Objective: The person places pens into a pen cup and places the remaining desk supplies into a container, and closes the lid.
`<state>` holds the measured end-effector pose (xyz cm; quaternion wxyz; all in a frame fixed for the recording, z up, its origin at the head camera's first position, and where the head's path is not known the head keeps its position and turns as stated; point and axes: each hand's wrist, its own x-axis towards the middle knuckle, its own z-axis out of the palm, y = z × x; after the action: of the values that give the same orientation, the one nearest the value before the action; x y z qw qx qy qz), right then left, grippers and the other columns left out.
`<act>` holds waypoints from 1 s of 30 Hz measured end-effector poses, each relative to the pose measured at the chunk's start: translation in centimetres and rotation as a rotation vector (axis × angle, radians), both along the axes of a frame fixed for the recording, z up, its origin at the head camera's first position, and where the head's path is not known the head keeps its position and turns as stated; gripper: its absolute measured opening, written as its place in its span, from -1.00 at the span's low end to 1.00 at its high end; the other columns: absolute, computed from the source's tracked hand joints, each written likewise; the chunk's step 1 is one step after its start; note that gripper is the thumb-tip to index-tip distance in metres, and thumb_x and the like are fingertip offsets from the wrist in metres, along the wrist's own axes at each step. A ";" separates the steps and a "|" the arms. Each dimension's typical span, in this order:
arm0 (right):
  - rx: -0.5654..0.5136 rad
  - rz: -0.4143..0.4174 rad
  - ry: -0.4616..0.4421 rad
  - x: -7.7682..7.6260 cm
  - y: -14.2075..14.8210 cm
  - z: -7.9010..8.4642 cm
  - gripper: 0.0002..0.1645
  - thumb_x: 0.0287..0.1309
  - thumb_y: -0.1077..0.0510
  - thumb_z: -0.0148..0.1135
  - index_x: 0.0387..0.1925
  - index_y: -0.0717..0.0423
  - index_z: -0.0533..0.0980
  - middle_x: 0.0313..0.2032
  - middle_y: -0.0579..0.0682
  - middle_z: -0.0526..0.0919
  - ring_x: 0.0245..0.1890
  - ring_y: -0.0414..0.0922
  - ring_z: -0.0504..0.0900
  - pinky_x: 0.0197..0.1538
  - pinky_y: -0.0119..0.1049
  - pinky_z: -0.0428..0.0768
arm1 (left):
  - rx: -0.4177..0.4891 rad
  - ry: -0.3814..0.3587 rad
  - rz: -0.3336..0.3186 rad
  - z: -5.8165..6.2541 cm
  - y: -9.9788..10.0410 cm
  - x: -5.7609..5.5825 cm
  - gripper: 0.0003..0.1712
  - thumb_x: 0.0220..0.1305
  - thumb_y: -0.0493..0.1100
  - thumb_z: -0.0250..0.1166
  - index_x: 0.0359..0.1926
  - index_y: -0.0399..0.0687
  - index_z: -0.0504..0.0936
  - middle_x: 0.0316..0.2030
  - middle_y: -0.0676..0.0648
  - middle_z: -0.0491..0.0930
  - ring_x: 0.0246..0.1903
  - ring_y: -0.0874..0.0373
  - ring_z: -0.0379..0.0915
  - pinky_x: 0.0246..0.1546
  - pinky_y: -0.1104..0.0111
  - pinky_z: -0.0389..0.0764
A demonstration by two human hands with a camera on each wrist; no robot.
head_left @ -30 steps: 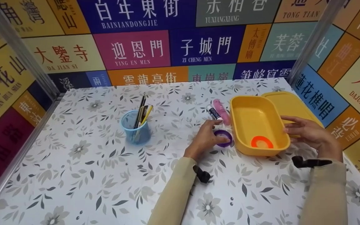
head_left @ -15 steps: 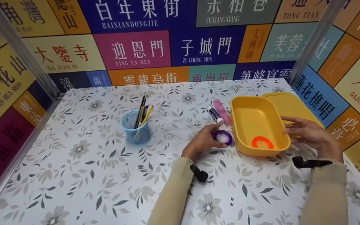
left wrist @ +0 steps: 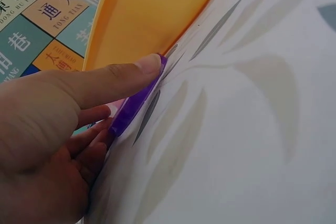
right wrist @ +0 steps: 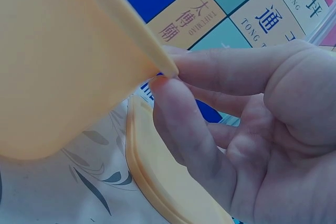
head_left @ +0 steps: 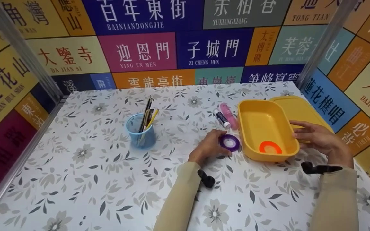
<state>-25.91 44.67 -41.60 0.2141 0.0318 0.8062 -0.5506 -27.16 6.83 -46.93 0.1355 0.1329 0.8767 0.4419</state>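
In the head view my left hand holds a purple ring-shaped tape roll by its left edge, just left of a yellow plastic box. The left wrist view shows the thumb on the roll's rim, with the other fingers curled on its far side, low over the tabletop. At the box's right side, my right hand pinches the box rim between thumb and forefinger. An orange-red ring lies inside the box, towards its near end.
A yellow lid lies behind and right of the box. Left of the box are a glue stick and a pink elongated item. A light blue cup with brushes and a yellow pencil stands further left on the floral tabletop.
My left thumb, earlier lying over the purple tape roll, has drawn back to its edge, and the roll's face now shows fully. The right hand keeps its hold on the box rim.
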 end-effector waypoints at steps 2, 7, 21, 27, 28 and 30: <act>0.000 0.004 0.001 0.1 0.0 0.0 -0.06 0.35 0.01 0.25 0.58 -0.05 -0.01 -0.07 -0.45 0.67 -0.05 -0.26 0.70 0.04 -0.29 0.73 | -0.031 0.003 0.006 0.0 0.2 0.0 0.01 -0.14 -0.16 0.66 0.39 0.06 0.43 0.30 -0.04 0.44 0.30 0.10 0.38 0.45 0.29 0.35; -0.008 0.009 -0.002 0.1 0.1 -0.1 -0.08 0.36 0.01 0.24 0.58 -0.06 0.00 -0.06 -0.44 0.68 -0.04 -0.24 0.70 0.04 -0.30 0.73 | -0.072 0.014 0.010 0.0 0.4 0.0 -0.03 -0.09 -0.13 0.64 0.39 0.07 0.44 0.26 -0.04 0.44 0.27 0.11 0.37 0.42 0.29 0.39; -0.003 0.013 -0.003 0.1 0.1 0.0 -0.08 0.36 0.02 0.24 0.58 -0.08 -0.01 -0.05 -0.45 0.67 -0.03 -0.24 0.70 0.05 -0.31 0.72 | -0.125 0.073 -0.035 0.1 0.2 0.1 -0.08 -0.11 -0.05 0.65 0.33 0.03 0.51 0.14 -0.05 0.45 0.15 0.13 0.35 0.33 0.35 0.43; -0.021 0.012 0.008 0.0 0.1 -0.1 -0.11 0.37 0.07 0.22 0.57 -0.04 0.01 -0.06 -0.41 0.67 -0.07 -0.27 0.70 0.01 -0.32 0.73 | -0.154 0.128 -0.065 0.0 0.1 0.1 -0.16 -0.13 0.02 0.66 0.24 0.00 0.59 0.06 -0.04 0.50 0.06 0.15 0.33 0.23 0.38 0.46; -0.016 0.012 0.007 0.0 0.0 -0.1 -0.11 0.37 0.06 0.22 0.57 -0.05 0.01 -0.06 -0.42 0.67 -0.07 -0.27 0.70 0.02 -0.32 0.73 | -0.150 0.128 -0.063 0.0 0.0 0.0 -0.16 -0.14 0.02 0.66 0.23 0.00 0.59 0.06 -0.03 0.50 0.06 0.15 0.34 0.23 0.39 0.46; -0.006 0.017 0.010 0.0 0.0 0.0 -0.09 0.37 0.04 0.23 0.58 -0.04 0.00 -0.05 -0.44 0.66 -0.06 -0.28 0.69 0.03 -0.32 0.73 | -0.130 0.121 -0.056 0.1 0.0 0.0 -0.17 -0.17 0.01 0.67 0.20 -0.02 0.60 0.04 -0.02 0.52 0.06 0.16 0.36 0.25 0.38 0.46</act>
<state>-25.89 44.71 -41.61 0.2151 0.0216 0.8059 -0.5512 -27.19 6.81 -46.86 0.1031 0.1748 0.9060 0.3714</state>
